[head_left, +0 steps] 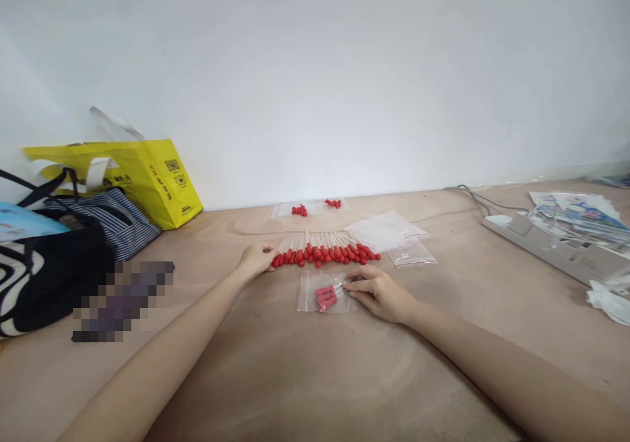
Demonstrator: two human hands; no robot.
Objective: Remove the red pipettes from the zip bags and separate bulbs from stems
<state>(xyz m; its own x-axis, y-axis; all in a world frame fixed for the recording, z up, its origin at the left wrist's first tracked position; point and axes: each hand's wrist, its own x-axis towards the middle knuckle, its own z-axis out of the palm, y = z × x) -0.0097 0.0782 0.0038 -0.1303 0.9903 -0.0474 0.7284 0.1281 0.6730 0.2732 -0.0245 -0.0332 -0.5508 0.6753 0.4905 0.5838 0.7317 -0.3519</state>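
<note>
A row of thin white sticks with red tips (319,254) lies side by side across the middle of the table, tips toward me. At its left end is my left hand (256,260), fingers curled in a pinch at the outermost red-tipped stick. Just in front of the row is a small clear zip bag (309,294) with several red-tipped sticks inside. My right hand (382,294) has its thumb and fingers closed on the bag's right end, over the white stick ends.
Behind the row lie filled clear bags (283,211). Clear zip bags (386,230) overlap at right. A power strip (551,248), cables and printed sheets (585,207) occupy the right side. At left stand a yellow bag (162,186), a striped pouch (125,222) and a black bag (54,284).
</note>
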